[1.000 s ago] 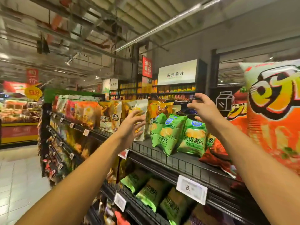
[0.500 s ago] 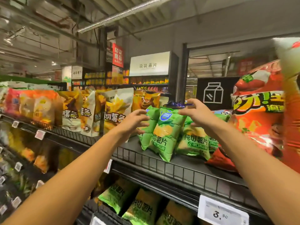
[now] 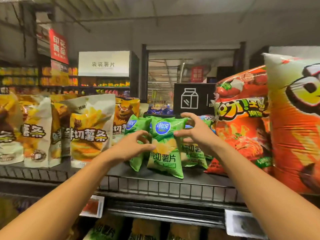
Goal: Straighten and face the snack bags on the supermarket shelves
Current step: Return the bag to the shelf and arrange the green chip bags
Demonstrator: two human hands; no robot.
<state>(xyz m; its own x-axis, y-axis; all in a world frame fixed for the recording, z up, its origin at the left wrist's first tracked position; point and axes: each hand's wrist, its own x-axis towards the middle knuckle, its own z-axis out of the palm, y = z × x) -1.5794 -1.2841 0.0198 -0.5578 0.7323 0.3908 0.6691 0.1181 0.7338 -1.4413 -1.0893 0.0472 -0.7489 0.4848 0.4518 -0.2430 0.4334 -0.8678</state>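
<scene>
Three green chip bags stand together on the top shelf (image 3: 216, 179). The front green chip bag (image 3: 166, 153) stands upright and faces me, leaning slightly. My left hand (image 3: 133, 147) holds its left edge, with the thumb on the front and the fingers curled. My right hand (image 3: 195, 134) grips its upper right corner, fingers over the top and thumb on the front. A second green bag (image 3: 134, 126) sits behind my left hand. A third green bag (image 3: 194, 153) leans behind my right wrist.
White and yellow fries bags (image 3: 90, 132) and a bear-print bag (image 3: 125, 110) stand to the left. Big orange puffed bags (image 3: 242, 135) (image 3: 297, 132) crowd the right. A wire lip (image 3: 164, 187) fronts the shelf, with price tags (image 3: 92, 206) below it. More green bags (image 3: 107, 231) fill the lower shelf.
The view has swung right and closer to the shelf. Both hands have moved in from open reaching and closed on the sides of the front green bag.
</scene>
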